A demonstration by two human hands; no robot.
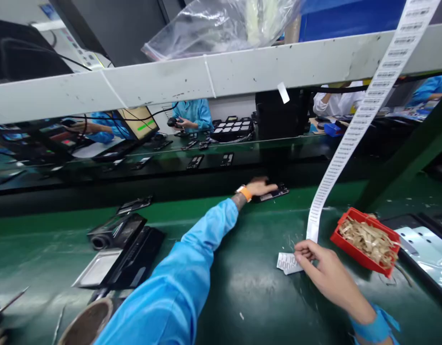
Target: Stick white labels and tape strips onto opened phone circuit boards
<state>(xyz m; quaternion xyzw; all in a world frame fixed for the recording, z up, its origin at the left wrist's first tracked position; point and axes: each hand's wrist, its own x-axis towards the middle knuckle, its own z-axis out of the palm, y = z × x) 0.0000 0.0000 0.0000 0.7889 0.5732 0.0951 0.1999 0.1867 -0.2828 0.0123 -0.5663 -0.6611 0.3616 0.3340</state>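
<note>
A green table is spread across the view, and a dark conveyor is seen behind it. A long white label strip is hung from above down to the table. Its lower end is pinched by the closed fingers of the right hand, just beside a loose piece of labels. A red tray of tan strips is set near that hand. The left hand is stretched far out and laid on a flat dark device at the table's far edge. Because of blur, it cannot be told whether the device is gripped.
</note>
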